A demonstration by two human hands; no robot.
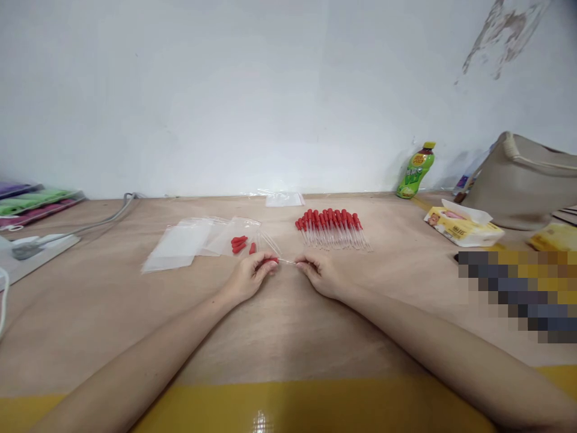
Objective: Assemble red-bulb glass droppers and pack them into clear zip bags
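Note:
Between the fingertips of my left hand (251,276) is a red rubber bulb (271,260), held sideways. My right hand (321,273) pinches the far end of a thin clear glass tube (287,261), whose other end meets the bulb; how deep it sits cannot be made out. Just beyond my left hand lie a few loose red rubber bulbs (238,244) and several bare clear tubes (267,242). Past my right hand, a row of droppers (333,227) with red bulbs lies side by side, tubes pointing towards me.
Clear plastic bags (178,243) lie left of the bulbs, and another bag (285,199) is by the wall. A power strip (40,255) with a cable is at far left. On the right are a green bottle (415,171), a tissue pack (464,227) and a beige bag (518,180).

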